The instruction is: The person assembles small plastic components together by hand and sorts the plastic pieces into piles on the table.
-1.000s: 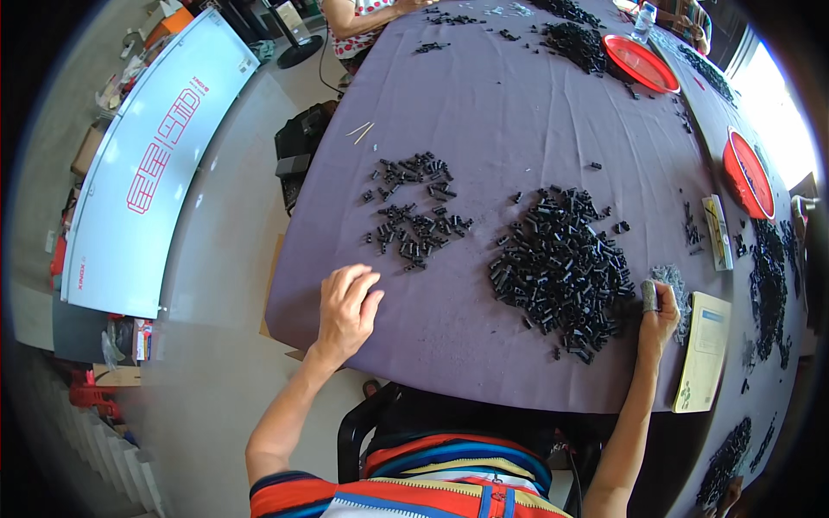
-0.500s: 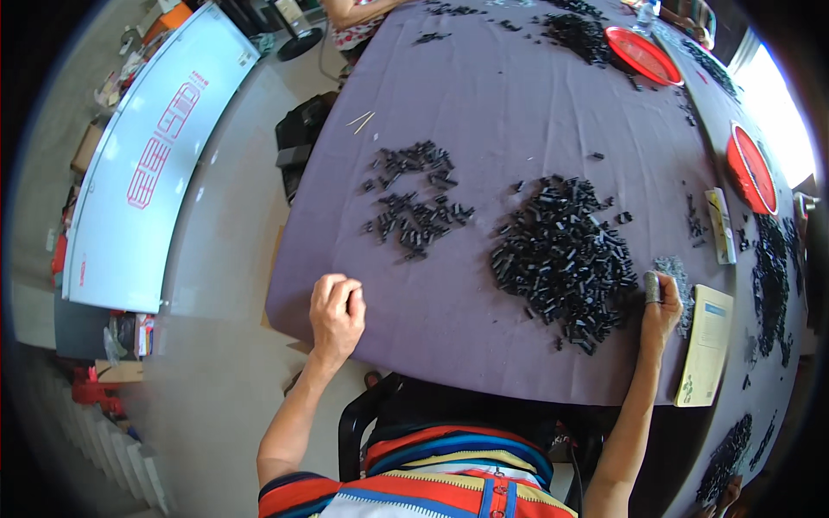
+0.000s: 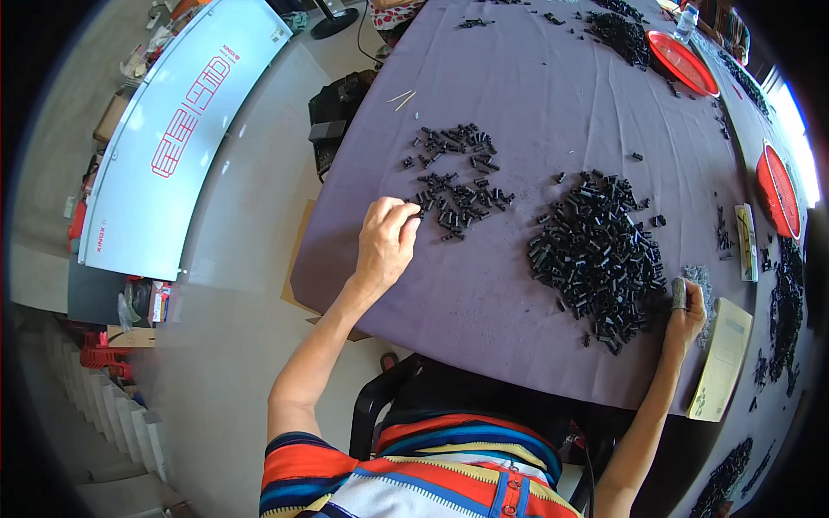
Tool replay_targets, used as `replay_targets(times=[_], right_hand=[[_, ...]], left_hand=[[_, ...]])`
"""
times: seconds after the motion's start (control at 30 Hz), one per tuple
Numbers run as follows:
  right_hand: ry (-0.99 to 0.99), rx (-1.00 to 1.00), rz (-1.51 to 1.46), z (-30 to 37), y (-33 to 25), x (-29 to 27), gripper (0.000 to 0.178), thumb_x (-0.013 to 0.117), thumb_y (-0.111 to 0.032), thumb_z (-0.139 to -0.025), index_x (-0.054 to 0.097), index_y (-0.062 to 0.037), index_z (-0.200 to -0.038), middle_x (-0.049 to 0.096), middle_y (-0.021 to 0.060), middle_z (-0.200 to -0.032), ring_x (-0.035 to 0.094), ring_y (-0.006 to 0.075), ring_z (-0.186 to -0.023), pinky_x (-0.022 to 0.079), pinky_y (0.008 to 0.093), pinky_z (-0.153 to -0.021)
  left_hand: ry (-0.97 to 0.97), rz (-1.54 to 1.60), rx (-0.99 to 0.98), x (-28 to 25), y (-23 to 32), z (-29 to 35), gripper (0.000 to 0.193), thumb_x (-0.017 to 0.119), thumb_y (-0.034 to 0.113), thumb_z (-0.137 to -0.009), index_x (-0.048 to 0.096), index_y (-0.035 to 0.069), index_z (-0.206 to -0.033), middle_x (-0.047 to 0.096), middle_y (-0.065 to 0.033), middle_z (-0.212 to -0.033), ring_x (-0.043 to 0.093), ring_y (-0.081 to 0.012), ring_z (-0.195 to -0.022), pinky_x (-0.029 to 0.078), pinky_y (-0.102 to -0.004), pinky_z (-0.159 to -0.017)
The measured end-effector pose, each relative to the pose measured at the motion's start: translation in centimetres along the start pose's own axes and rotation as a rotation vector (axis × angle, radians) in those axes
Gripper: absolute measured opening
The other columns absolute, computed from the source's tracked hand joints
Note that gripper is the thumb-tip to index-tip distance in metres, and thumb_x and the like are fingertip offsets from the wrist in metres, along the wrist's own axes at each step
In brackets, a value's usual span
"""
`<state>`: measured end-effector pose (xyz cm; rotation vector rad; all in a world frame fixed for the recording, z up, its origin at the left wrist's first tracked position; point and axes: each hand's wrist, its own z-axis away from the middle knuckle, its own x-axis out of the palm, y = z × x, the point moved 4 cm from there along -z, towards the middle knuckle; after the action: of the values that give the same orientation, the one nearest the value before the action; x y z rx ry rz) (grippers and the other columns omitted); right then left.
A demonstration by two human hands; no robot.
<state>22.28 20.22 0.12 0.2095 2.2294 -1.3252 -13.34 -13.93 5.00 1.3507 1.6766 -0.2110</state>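
My left hand [image 3: 384, 245]: fingers bunched at near-left edge of the loose black pieces [image 3: 465, 200]; can't tell if one's pinched. Right hand [image 3: 686, 319] curled, contents unclear, just right of the big black pile [image 3: 600, 250] on the tabletop [image 3: 466, 319], grey heap [image 3: 700, 281] beside that hand.

Left fingers [image 3: 390, 209] beside loose black tubes [image 3: 469, 200], one perhaps in grip
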Motion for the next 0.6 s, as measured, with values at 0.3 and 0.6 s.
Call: replay_targets(times=[0.3,0.6], right_hand=[[0.004,0.026,-0.017,0.0,-0.5,0.0,0.005,0.061,-0.005,-0.087,0.063,-0.003,-0.09,0.06,-0.0013,-0.076,0.05,0.0049,-0.073,0.042,0.0213,-0.068],[0.009,0.038,-0.006,0.0,-1.0,0.1,0.006,0.062,-0.003,-0.085,0.062,-0.0028,-0.091,0.059,-0.0005,-0.077,0.051,0.006,-0.075,0.043,0.0219,-0.071]], left_hand=[[-0.08,0.056,0.019,1.8,-0.5,-0.7,0.011,0.062,-0.002,-0.079,0.062,0.001,-0.09,0.058,-0.0102,-0.089,0.058,-0.0275,-0.083,0.049,-0.0355,-0.072],[-0.144,0.025,0.119,1.5,3.7,-0.3,0.02,0.072,0.008,-0.075,0.063,0.005,-0.093,0.056,-0.0073,-0.089,0.056,-0.0249,-0.083,0.047,-0.0364,-0.073]])
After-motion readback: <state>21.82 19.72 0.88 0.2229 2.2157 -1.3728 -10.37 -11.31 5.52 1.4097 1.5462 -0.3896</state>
